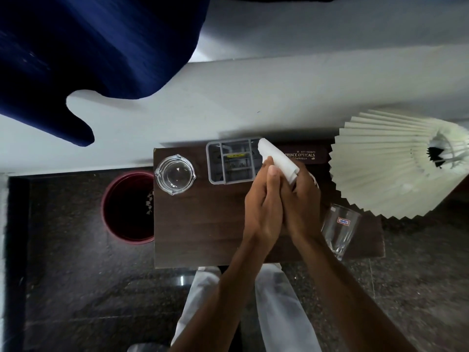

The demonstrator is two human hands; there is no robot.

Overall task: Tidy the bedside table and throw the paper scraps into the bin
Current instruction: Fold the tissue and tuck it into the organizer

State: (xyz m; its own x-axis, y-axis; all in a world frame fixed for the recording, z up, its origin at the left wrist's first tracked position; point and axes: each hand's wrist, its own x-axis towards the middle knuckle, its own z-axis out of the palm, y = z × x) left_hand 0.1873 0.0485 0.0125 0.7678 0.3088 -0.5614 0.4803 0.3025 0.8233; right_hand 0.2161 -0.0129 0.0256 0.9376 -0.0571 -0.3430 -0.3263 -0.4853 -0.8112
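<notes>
— Starting at the left, we see the red bin (128, 208) on the floor, touching the bedside table's (203, 224) left edge, with pale scraps already inside. That's our target.

— Then the glass ashtray (175, 174) and the grey organiser (232, 161), both in our carrying path.

— Right. Our left hand (264, 201) and right hand (302, 196) are pressed together, clamped on the white paper (278, 158), which sticks up past our fingertips above the table.

— We think we should ball it tighter so nothing drops, then lift it clear over the ashtray.

— And keep our right elbow in: the empty tumbler (340, 228) leans near the table's right edge, under the pleated lampshade (388, 168).

— Release only when squarely above the bin.
</notes>
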